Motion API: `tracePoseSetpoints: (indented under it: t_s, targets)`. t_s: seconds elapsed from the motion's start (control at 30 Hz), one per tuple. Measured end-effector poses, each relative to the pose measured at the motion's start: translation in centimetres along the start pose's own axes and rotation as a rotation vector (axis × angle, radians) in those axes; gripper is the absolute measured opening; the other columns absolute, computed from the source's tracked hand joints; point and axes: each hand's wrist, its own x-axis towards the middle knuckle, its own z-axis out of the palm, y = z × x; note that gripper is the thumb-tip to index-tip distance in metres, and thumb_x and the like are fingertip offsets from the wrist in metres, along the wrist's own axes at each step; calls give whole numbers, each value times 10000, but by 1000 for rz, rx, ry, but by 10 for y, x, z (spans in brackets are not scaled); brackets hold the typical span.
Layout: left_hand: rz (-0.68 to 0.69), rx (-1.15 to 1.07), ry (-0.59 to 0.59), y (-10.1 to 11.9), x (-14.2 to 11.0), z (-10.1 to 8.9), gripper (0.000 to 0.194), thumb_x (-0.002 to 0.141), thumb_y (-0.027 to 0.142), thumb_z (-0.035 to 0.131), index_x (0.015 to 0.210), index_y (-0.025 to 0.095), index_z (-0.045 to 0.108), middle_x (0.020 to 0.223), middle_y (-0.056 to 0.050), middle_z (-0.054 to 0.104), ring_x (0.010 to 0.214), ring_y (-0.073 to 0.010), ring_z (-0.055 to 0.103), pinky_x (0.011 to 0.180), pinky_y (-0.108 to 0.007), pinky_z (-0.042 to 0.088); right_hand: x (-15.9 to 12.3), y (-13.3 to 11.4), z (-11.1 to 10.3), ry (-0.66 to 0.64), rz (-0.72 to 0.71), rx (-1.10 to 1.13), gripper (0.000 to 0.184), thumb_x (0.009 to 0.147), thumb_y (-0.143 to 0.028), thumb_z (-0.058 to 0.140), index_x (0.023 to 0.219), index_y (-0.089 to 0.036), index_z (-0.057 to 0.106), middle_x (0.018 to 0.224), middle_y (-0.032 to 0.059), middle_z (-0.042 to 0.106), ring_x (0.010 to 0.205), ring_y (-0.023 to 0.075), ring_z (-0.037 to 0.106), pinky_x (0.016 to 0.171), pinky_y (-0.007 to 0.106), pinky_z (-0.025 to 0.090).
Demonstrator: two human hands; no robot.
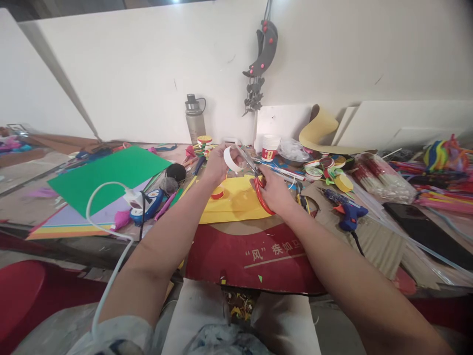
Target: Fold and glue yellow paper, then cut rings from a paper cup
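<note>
My left hand [220,161] pinches a white ring-shaped strip [229,159], held up above the table. In my right hand [272,190] is a pair of scissors [261,195] with red handles, the metal blades pointing up and left toward the white ring. Whether the blades touch the ring I cannot tell. Beneath both hands lie yellow sheets [236,212], with a small red-rimmed yellow ring [217,193] on top. The sheets rest at the far edge of a dark red board [254,266] with white Chinese characters.
Left of my arms are a green sheet [111,172], a blue-and-white power strip [147,207] and a white cable [111,183]. A bottle [195,121] and paper cups [270,148] stand at the back. To the right lie a blue glue gun [349,214] and a black phone [424,231].
</note>
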Motion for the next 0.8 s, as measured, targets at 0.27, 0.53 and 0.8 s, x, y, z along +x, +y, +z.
tracePoseSetpoints:
  t_s: [0.27,0.53,0.8]
  targets:
    - [43,-60,-75,1,-2,-1,532,681,414,1021,628,172,550,599,31,611,557,-73,565,541,-202,426,-1,-6,-5,-22,19,-192,468,997,-267,506,1426,-143,644,1082,180,799,946,338,717,844,409,532]
    - [61,-31,-108,-5,1,-5,554,639,532,1028,658,171,609,590,19,639,540,-78,551,528,-214,415,-1,-10,-9,-32,43,-236,404,1018,-297,519,1361,-159,684,1037,169,802,958,334,719,844,390,518]
    - [30,1,-105,-1,3,-7,557,647,524,1029,687,188,587,574,36,610,514,-87,550,530,-231,425,-1,-15,-13,-82,80,-275,403,1019,-260,522,1370,-152,686,1037,182,804,972,344,726,841,382,499]
